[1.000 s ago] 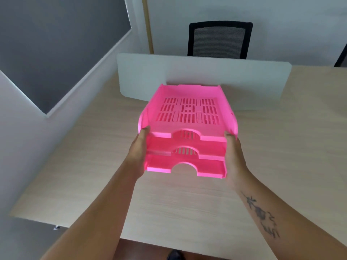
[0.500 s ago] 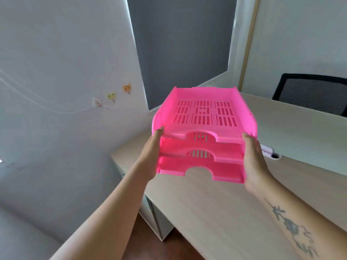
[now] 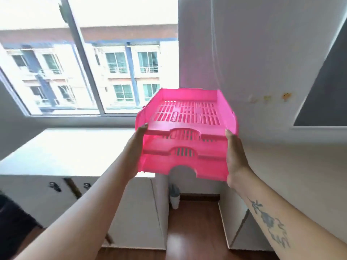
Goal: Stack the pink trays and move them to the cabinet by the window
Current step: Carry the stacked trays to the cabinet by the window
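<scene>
Stacked trays (image 3: 187,136) between both hands — cabinet (image 3: 75,152) lower left, window (image 3: 90,62) behind it

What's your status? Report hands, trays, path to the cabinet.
Left hand and right hand clamped on sides of pink tray stack. Stack airborne, three high. White cabinet under window, top looks bare.

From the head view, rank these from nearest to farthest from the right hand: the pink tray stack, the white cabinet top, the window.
1. Pink tray stack: held, its right side against the right hand.
2. White cabinet top: lower left, beyond the stack and the left hand.
3. Window: upper left, behind the cabinet.
</scene>
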